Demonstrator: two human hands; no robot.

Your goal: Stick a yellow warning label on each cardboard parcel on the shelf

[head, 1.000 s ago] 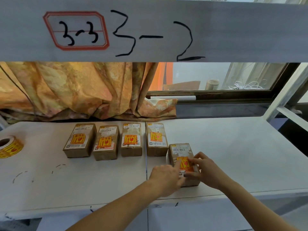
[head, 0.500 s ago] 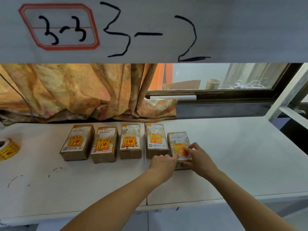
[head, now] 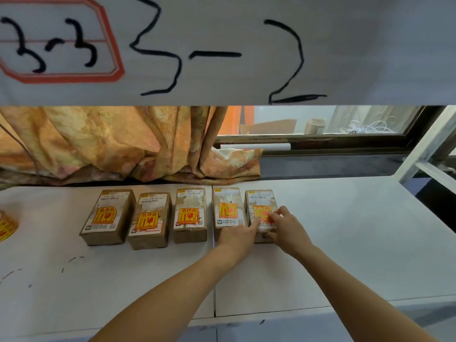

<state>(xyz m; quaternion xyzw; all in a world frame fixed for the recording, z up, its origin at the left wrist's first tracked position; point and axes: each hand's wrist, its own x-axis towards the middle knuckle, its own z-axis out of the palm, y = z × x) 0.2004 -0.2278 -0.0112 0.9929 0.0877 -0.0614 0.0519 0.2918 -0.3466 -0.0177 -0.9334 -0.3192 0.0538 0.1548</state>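
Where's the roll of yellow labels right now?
In the head view, the label roll lies on the white shelf at the far left edge, partly cut off, well left of the leftmost parcel in the row.

Five cardboard parcels (head: 256, 203), five yellow labels (head: 228, 210), one label roll (head: 6, 225), two hands (head: 287, 227)

Matt brown cardboard parcels (head: 108, 215) on smooth white shelf (head: 345, 243)

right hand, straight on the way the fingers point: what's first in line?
The right hand points up-left across the rightmost parcel; its fingertips already rest on that parcel's yellow warning label. Beyond it, probably the neighbouring parcel, though depth is unclear.
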